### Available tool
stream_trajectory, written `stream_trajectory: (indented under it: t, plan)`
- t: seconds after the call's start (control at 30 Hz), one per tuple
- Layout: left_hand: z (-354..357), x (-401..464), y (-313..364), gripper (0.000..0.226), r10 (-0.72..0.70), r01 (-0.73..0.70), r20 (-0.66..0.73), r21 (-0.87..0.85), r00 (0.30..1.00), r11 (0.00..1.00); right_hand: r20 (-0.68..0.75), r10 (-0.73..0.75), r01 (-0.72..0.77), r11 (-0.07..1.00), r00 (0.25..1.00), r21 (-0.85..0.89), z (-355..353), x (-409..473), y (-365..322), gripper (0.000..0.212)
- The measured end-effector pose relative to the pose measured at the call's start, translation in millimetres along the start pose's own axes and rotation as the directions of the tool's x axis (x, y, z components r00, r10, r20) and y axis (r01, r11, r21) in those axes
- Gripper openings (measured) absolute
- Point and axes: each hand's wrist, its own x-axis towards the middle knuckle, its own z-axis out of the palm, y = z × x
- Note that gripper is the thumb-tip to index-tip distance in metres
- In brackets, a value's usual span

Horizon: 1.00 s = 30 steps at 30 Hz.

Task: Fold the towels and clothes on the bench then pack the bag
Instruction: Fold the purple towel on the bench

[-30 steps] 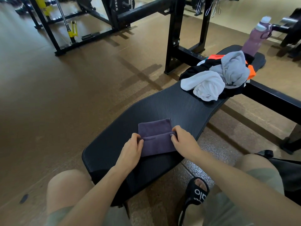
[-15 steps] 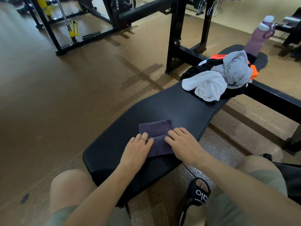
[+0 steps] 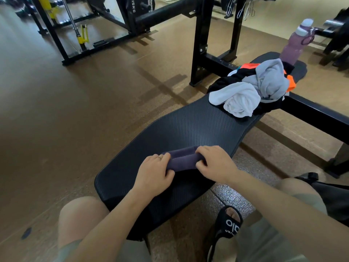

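Note:
A small purple towel [image 3: 181, 160], folded into a thick narrow bundle, lies on the near part of the black padded bench [image 3: 190, 127]. My left hand [image 3: 154, 173] grips its left end with curled fingers. My right hand [image 3: 214, 161] grips its right end, thumb tucked under. Further along the bench sits a loose heap: a white towel [image 3: 238, 100], a grey garment [image 3: 270, 80] and a black and orange garment [image 3: 226, 85]. A black bag [image 3: 332, 197] shows partly at the right edge, beside my right knee.
A purple water bottle [image 3: 295, 44] stands at the bench's far end. Black rack uprights [image 3: 200, 40] and a frame beam [image 3: 319, 116] flank the bench on the right. More gym equipment stands at the back left. My sandalled foot [image 3: 229, 225] rests on the floor below.
The towel lay flat under my pressing palms; now both hands have curled round its ends and folded it over into a narrower, thicker bundle.

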Motion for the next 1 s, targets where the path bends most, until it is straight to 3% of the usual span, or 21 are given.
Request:
stream_trajectory:
  t: [0.13, 0.27, 0.37, 0.5, 0.6, 0.77, 0.9, 1.0]
  plan:
    - [-1.1, 10.2, -11.9, 0.008, -0.218, 0.287, 0.254, -0.277, 0.942, 0.917, 0.165, 0.265, -0.305, 0.898, 0.95, 0.317, 2.5, 3.0, -0.7, 0.008]
    - [7.0, 23.8, -15.2, 0.024, -0.252, 0.316, 0.281, -0.212, 0.926, 0.925, 0.16, 0.403, -0.433, 0.834, 0.901, 0.343, 16.4, 10.7, -1.9, 0.021]
    - [7.9, 35.3, -14.7, 0.032, -0.231, 0.283, 0.305, -0.138, 0.924, 0.949, 0.107, 0.419, -0.432, 0.868, 0.902, 0.244, 29.2, 12.1, -8.0, 0.029]
    - [2.7, 48.9, -8.5, 0.034, -0.17, 0.243, 0.444, -0.112, 0.88, 0.964, 0.066, 0.394, -0.4, 0.898, 0.917, 0.184, 32.5, 7.1, -12.7, 0.032]
    - [4.7, 52.6, 0.4, 0.033, -0.133, 0.218, 0.517, -0.106, 0.846, 0.97, 0.111, 0.388, -0.402, 0.901, 0.915, 0.164, 23.2, 0.4, -11.0, 0.033]
    - [4.2, 46.3, 20.2, 0.011, -0.066, 0.19, 0.583, -0.154, 0.81, 0.97, 0.24, 0.383, -0.425, 0.892, 0.892, 0.156, -0.7, -20.5, -2.9, 0.03]
    - [-18.7, 51.2, 56.4, 0.016, 0.128, -0.065, 0.42, -0.162, 0.898, 0.985, 0.28, 0.303, -0.346, 0.931, 0.911, 0.118, -57.5, -39.3, 5.3, 0.066]
    - [-51.8, 64.1, 107.7, 0.016, 0.24, -0.175, 0.335, -0.213, 0.911, 0.961, 0.273, 0.251, -0.277, 0.959, 0.928, 0.057, -122.1, -61.6, 7.9, 0.077]
